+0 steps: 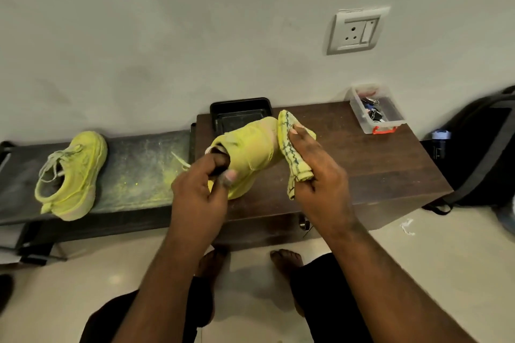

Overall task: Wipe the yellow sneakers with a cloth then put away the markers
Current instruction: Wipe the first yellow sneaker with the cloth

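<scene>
My left hand [199, 189] grips a yellow sneaker [248, 147] at its heel opening, thumb inside the collar, holding it above the brown wooden cabinet top [362, 164]. My right hand [315, 170] holds a yellow-green cloth [289, 145] and presses it against the sneaker's right side. The second yellow sneaker [72, 175] lies on its side on the low dark bench [139, 172] at the left, laces loose. No markers are clearly visible.
A black tray [241, 111] stands against the wall behind the held sneaker. A clear plastic box [376, 108] with small items sits at the cabinet's back right. A dark backpack [485, 153] leans at the right. Yellow dust covers the bench.
</scene>
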Tool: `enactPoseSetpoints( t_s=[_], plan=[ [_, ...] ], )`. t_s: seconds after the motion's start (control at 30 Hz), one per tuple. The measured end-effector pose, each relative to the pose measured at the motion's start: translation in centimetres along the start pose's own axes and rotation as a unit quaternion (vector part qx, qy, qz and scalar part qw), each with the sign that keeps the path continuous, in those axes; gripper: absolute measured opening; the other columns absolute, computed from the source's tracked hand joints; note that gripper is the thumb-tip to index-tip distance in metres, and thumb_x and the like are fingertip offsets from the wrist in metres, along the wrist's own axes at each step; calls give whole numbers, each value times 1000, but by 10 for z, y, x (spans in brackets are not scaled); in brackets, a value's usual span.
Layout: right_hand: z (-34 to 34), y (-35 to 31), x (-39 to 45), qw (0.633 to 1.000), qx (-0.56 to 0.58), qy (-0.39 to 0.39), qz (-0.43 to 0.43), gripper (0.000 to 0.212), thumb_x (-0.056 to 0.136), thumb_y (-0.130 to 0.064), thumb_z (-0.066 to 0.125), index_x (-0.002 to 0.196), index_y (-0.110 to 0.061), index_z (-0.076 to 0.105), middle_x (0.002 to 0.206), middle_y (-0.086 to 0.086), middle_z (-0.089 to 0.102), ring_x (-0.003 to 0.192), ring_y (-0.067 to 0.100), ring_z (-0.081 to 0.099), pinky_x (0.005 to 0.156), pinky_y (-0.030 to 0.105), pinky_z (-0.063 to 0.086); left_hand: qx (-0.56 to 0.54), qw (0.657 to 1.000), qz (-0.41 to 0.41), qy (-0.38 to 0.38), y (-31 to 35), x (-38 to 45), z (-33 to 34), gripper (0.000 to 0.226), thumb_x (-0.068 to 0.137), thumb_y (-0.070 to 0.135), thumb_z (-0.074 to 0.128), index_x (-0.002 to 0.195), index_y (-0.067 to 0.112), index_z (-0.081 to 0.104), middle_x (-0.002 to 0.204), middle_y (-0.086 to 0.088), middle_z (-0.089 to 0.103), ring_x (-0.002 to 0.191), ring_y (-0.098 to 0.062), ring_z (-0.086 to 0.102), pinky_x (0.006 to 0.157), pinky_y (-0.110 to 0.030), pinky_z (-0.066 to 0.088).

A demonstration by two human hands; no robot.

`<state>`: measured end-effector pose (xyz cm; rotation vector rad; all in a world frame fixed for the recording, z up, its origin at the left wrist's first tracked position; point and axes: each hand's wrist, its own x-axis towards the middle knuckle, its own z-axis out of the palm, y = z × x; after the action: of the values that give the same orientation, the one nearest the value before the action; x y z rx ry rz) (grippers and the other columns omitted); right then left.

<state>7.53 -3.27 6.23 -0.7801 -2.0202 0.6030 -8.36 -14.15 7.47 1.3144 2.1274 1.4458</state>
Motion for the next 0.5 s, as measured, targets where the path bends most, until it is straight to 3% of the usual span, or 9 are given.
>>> enactPoseSetpoints(
  t_s=[0.07, 0.17, 0.3, 0.4, 0.5],
  plan=[
    [4, -9, -3, 999, 3, -11, -37, 61, 73, -1, 43, 133, -2, 52, 141, 7, 47, 133, 22, 46, 107, 37, 42, -32, 999, -11, 16, -3, -16, -4, 41, 83, 42, 54, 110, 13, 66, 100, 3, 68, 93, -11, 63, 77, -33, 53],
    [9, -17, -6, 997, -6, -15, -77, 56, 75, 0, 45, 131, 2, 53, 141, 11, 47, 134, 27, 44, 106, 44, 41, -76, 997, -8, 15, -2, -26, -7, 40, 88, 40, 53, 118, 17, 64, 110, 5, 67, 105, -16, 62, 87, -43, 52],
    [16, -28, -5, 986, -87, -17, -142, 50, 80, -6, 48, 128, 2, 56, 139, 14, 50, 134, 36, 40, 103, 57, 38, -31, 998, 45, 34, -8, -27, -11, 22, 91, 31, 52, 104, 22, 68, 98, 9, 68, 96, -15, 64, 82, -57, 46],
    [21, -47, -10, 970, -131, -36, -202, 51, 76, -7, 53, 126, -4, 60, 137, 8, 53, 134, 35, 40, 107, 57, 32, -1, 997, 77, 32, -8, -26, -8, 11, 89, 23, 53, 90, 30, 61, 79, 21, 60, 77, -5, 59, 69, -56, 45],
    [18, -50, -11, 963, -145, -43, -224, 47, 75, -10, 53, 120, -8, 65, 132, 4, 59, 129, 32, 45, 107, 55, 32, 35, 996, 75, 35, -5, -28, -3, 10, 87, 28, 50, 81, 30, 59, 73, 17, 59, 71, -4, 56, 73, -43, 39]
  ],
)
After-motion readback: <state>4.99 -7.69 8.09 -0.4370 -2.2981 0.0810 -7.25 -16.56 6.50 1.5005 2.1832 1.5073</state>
